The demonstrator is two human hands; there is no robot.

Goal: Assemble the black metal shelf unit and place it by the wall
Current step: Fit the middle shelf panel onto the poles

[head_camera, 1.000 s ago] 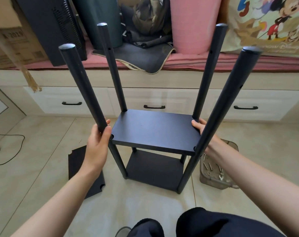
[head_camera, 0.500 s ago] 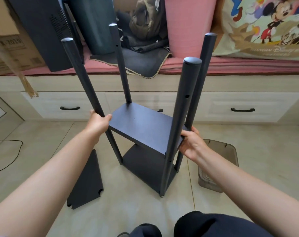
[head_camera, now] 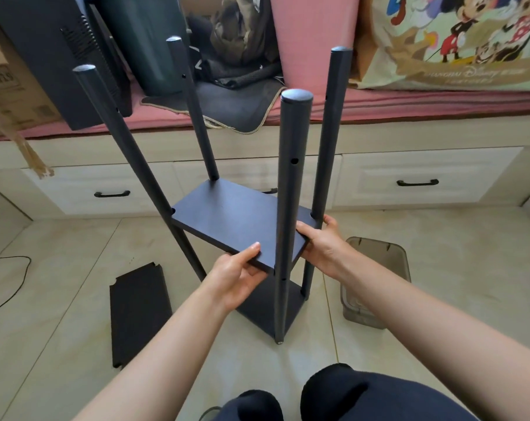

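Both hands are on the shelf unit [head_camera: 242, 226], which stands on the floor [head_camera: 60, 268] right in front of my knees. My left hand [head_camera: 239, 275] pinches the near edge of the upper board [head_camera: 227, 220], thumb on top and fingers curled underneath. My right hand [head_camera: 321, 241] grips the same board at its right edge, thumb on top, fingers wrapped below beside the far right post [head_camera: 330, 132]. The near post [head_camera: 288, 208] rises between my two hands, its foot touching the floor below them. Two more posts stand beyond my left hand, at the board's far corners. Under my hands sits the lower board [head_camera: 266, 311], resting just off the tile. To the left of my left hand a spare board [head_camera: 139, 311] lies flat on the floor. Just right of my right hand is a clear bin [head_camera: 379, 268]. Beyond both hands runs a bench [head_camera: 409, 165] with drawers and a pink cushion [head_camera: 409, 104] on top.
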